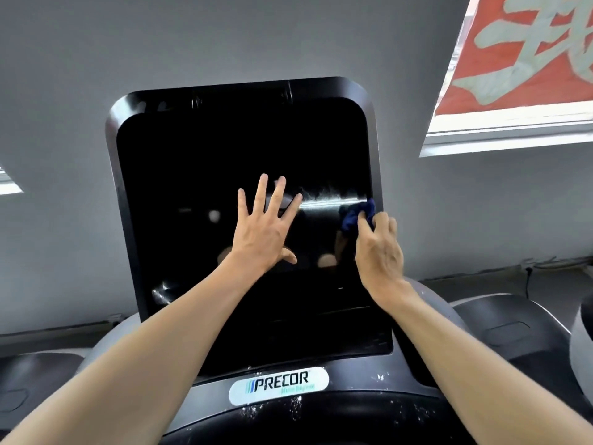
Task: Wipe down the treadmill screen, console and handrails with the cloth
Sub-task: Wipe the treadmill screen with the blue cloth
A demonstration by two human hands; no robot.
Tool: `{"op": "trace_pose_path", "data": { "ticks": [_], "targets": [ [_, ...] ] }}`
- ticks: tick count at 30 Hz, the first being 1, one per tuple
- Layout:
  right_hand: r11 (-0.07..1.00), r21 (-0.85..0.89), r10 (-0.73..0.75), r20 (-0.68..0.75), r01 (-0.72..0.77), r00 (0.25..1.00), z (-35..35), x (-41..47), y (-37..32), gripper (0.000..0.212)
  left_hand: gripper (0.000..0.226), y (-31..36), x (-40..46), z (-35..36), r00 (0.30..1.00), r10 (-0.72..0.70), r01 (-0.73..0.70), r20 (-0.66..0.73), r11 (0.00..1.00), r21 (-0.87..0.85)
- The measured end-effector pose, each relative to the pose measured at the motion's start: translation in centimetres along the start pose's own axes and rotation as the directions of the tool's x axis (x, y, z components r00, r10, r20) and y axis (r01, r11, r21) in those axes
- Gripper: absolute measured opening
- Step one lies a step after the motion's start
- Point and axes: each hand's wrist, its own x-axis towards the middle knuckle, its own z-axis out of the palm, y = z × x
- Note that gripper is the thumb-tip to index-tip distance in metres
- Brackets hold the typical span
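Grey wall behind, the tall glossy black treadmill screen [224, 162] is mid-wipe: left hand [261, 232] splayed flat, right hand [380, 252] gripping the bunched dark-blue cloth [354, 213] at its right edge; next likely sweeps leftward.

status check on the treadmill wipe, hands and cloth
Left hand open, flat on screen. Right hand gripping blue cloth at screen's right edge. Nothing in the way.

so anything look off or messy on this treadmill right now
Yes. A pale streaky smear crosses the dark screen between the left hand and the blue cloth held in the right hand. White specks dot the console below the Precor badge. Nothing looks broken or askew.
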Motion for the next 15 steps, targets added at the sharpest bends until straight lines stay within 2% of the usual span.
{"op": "trace_pose_path", "data": {
  "ticks": [4, 7, 11, 13, 15],
  "targets": [
    [0.999, 0.015, -0.045, 0.066, 0.044, 0.997, 0.3, -6.0, 2.2, 0.056, 0.104, 1.8, -3.3, 1.9, 0.998, 0.026, -0.029, -0.058, 0.999, -0.042],
    [0.995, 0.093, 0.027, 0.034, -0.03, 0.999, 0.5, -4.8, 1.4, 0.043, 0.117, 2.7, -4.9, 2.9, 0.998, 0.043, -0.041, 0.046, 0.998, -0.048],
    [0.976, 0.171, 0.131, 0.032, -0.135, 0.991, 1.5, -9.2, 0.3, 0.048, 0.133, 3.3, -5.3, 3.2, 0.996, 0.025, -0.022, 0.082, 0.999, -0.032],
    [0.977, 0.187, 0.095, 0.056, -0.104, 0.994, 2.3, -13.4, -1.1, 0.048, 0.134, 3.3, -5.2, 3.3, 0.996, 0.023, -0.021, 0.084, 0.999, -0.025],
    [0.975, 0.224, -0.001, 0.066, -0.014, 0.998, 3.2, -15.9, -2.7, 0.045, 0.134, 3.3, -5.2, 3.4, 0.997, 0.024, -0.022, 0.072, 0.999, -0.028]
  ]
}}
